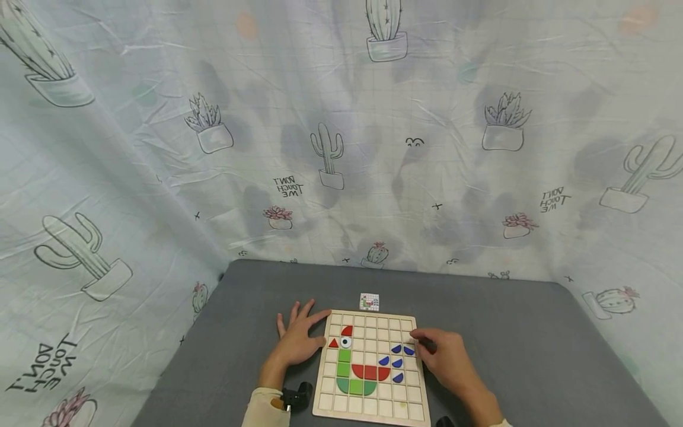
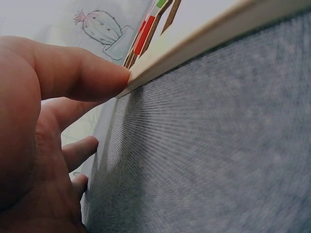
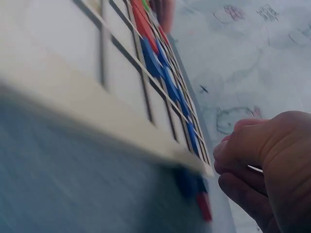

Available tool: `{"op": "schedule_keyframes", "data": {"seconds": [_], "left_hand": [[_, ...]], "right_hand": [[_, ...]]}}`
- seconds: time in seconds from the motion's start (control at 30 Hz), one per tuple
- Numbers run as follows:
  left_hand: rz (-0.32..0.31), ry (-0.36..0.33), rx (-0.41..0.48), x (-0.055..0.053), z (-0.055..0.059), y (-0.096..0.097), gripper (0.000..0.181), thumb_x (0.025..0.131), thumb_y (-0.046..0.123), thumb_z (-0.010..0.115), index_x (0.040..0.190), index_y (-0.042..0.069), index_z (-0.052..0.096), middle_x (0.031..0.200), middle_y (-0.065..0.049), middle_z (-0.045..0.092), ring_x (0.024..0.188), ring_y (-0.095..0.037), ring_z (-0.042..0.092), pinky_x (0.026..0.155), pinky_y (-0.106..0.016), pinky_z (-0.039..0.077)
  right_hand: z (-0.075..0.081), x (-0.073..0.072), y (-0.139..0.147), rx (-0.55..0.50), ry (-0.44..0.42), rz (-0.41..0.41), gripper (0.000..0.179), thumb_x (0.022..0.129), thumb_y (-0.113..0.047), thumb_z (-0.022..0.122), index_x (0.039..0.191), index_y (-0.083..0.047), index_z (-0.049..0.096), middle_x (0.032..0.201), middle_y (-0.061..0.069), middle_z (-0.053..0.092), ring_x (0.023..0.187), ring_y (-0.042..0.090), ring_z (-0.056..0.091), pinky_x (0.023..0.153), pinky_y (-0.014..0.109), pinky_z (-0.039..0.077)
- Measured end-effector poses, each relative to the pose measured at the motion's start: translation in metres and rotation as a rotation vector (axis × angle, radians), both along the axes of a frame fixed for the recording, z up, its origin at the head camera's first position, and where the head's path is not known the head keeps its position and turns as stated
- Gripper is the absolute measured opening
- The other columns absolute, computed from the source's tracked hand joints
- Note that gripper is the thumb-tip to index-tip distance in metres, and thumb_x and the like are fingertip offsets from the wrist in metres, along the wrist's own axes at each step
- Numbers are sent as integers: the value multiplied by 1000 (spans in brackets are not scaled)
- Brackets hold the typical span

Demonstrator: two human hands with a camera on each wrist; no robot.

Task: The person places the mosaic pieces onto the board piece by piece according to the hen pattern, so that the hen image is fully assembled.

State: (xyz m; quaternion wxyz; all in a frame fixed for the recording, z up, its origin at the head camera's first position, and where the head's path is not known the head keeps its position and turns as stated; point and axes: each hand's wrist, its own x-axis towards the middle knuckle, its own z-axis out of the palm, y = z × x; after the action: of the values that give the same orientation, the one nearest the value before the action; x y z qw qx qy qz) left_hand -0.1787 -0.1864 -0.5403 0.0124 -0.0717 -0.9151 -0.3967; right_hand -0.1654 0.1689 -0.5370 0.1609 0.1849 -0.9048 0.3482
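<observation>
A wooden grid board (image 1: 370, 409) carries colored pieces in a bird-like figure. Red pieces (image 1: 370, 372), green pieces (image 1: 344, 363) and a round eye piece (image 1: 345, 342) lie left of several blue half-round pieces (image 1: 397, 363). My left hand (image 1: 299, 338) has its fingers spread, the thumb against the board's left edge and the index fingertip at its top left corner. Over the board's right edge, near the upper blue pieces, my right hand (image 1: 443, 359) has its thumb and fingertips drawn together. I cannot tell whether something small is between them.
A small pattern card (image 1: 369, 302) lies just beyond the board's far edge. Blue pieces (image 3: 187, 183) and a red piece (image 3: 204, 207) lie beside the board on the grey table (image 1: 512, 320). A cactus-print curtain (image 1: 341, 148) surrounds the table.
</observation>
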Motion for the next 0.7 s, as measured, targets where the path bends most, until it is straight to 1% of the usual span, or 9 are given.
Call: {"op": "schedule_keyframes", "data": {"seconds": [0.1, 0.17, 0.27, 0.37, 0.47, 0.7], "left_hand": [[1, -4, 0, 1, 0, 0, 63, 86, 12, 74, 149, 16, 70, 175, -26, 35, 166, -57, 9, 123, -81, -16], [2, -11, -1, 1, 1, 1, 63, 86, 11, 74, 149, 17, 70, 176, -25, 35, 167, -56, 9, 124, -80, -17], [1, -18, -6, 1, 2, 1, 64, 86, 11, 74, 149, 18, 70, 176, -23, 34, 167, -55, 8, 124, -80, -17], [-2, -22, -6, 1, 2, 1, 64, 86, 11, 74, 149, 19, 70, 177, -23, 34, 167, -55, 8, 124, -80, -17], [-3, -24, -3, 1, 2, 0, 64, 86, 11, 74, 150, 18, 70, 177, -23, 34, 167, -55, 8, 124, -80, -17], [-5, -27, -2, 1, 2, 0, 64, 86, 11, 73, 150, 18, 70, 177, -23, 34, 167, -55, 8, 124, -80, -17]], "right_hand": [[1, -5, 10, 44, 13, -25, 33, 82, 7, 89, 110, -10, 86, 105, 0, 85, 96, 21, 82, 82, 40, 68], [1, -9, 15, 75, -2, -35, 35, 82, 5, 89, 113, -11, 85, 107, 0, 85, 101, 23, 82, 86, 44, 67], [-1, -12, 20, 87, -38, -37, 36, 83, 4, 89, 115, -11, 85, 110, -1, 85, 105, 24, 81, 91, 48, 66], [-4, -14, 21, 77, -63, -30, 36, 84, 3, 88, 116, -12, 85, 110, -3, 84, 106, 22, 81, 92, 48, 66], [-7, -14, 22, 64, -68, -29, 34, 84, 3, 88, 113, -14, 86, 108, -6, 84, 104, 18, 80, 92, 46, 66], [-11, -8, 26, 37, -26, -36, 34, 83, 5, 90, 103, -22, 85, 99, -14, 82, 95, 10, 78, 85, 38, 66]]}}
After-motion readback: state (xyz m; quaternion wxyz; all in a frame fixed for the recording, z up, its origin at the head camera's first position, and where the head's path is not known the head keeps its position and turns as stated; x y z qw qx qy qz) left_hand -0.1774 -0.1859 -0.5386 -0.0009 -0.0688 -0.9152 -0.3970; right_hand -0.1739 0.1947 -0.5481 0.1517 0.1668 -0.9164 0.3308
